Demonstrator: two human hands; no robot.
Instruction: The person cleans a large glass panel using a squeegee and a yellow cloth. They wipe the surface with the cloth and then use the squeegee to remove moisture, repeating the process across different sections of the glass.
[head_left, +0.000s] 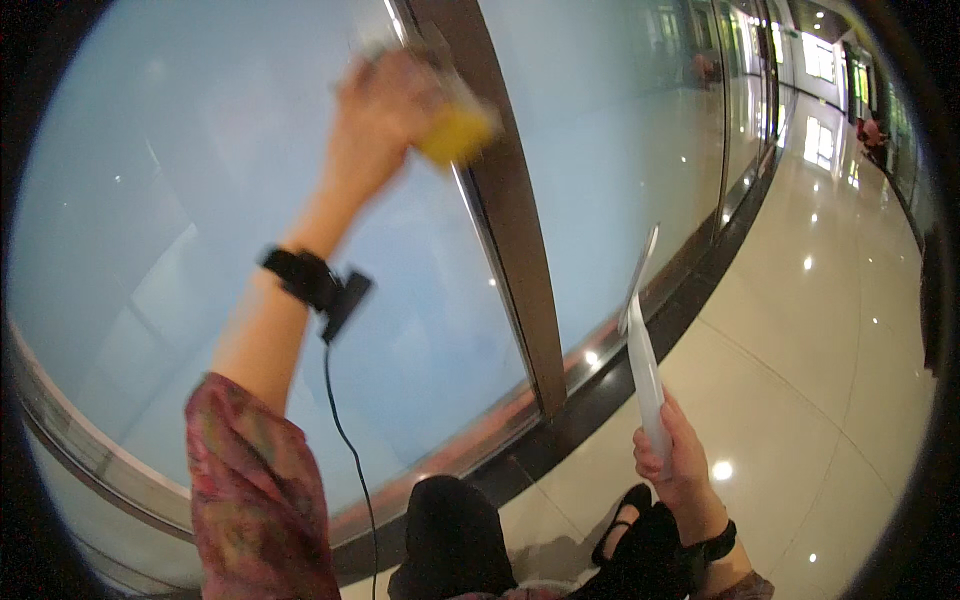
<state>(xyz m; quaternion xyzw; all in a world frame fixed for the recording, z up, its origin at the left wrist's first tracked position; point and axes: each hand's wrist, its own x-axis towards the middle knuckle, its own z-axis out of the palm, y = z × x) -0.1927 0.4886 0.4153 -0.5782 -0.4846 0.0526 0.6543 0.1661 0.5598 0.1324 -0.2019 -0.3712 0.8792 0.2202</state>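
Note:
My left hand is raised at the upper left, blurred by motion, and grips a yellow cloth or sponge against or close to the glass panel. Whether it touches the pane cannot be told. Right beside it runs the brown metal door or window frame. Low on the right, my right hand is closed around the white handle of a flat-bladed tool, perhaps a squeegee, whose thin blade points up in front of a second glass panel.
A black cable hangs from the strap device on my left wrist. Dark stone edging runs along the foot of the glass. Glossy tiled floor stretches down a corridor at right, where a person is low near the far wall.

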